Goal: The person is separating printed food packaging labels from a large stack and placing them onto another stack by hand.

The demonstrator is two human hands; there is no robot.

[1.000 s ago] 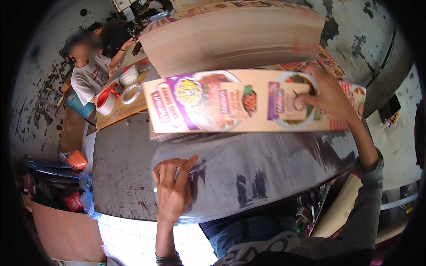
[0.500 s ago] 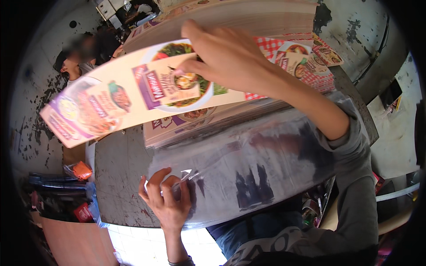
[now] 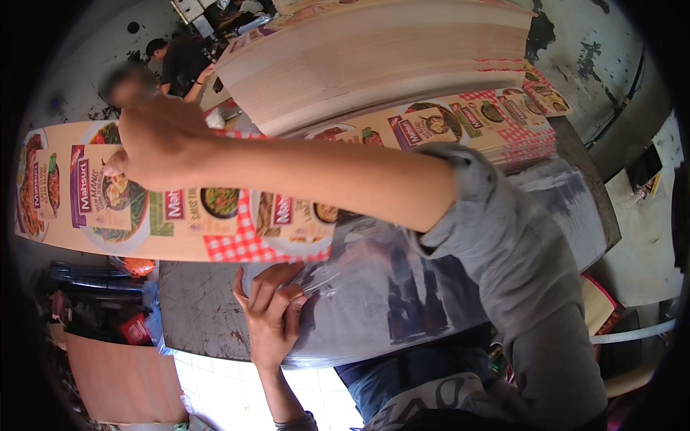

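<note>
My right hand [image 3: 154, 147] grips a long cream printed card strip [image 3: 172, 212] by its upper edge. The strip shows food pictures and red-and-white checks, and it hangs out over the table's left end. My left hand [image 3: 272, 320] rests at the left end of a pile of clear plastic sleeves [image 3: 424, 294], its bent fingers closed on the sleeve edge under the strip's lower edge. Behind the sleeves lies a stack of matching printed cards [image 3: 431, 126], partly covered by my right forearm.
A tall stack of cards [image 3: 381, 65] rises at the back of the dark worn table [image 3: 205, 309]. Another person [image 3: 183, 65] sits at the far left. Dark bundles [image 3: 97, 280] and a brown board [image 3: 126, 377] are left of the table. A white pipe [image 3: 636, 332] runs at the right.
My right hand has swung left and toward me with the card strip, clearing it from the stack. My left hand stays at the sleeves' left end, shifted slightly.
</note>
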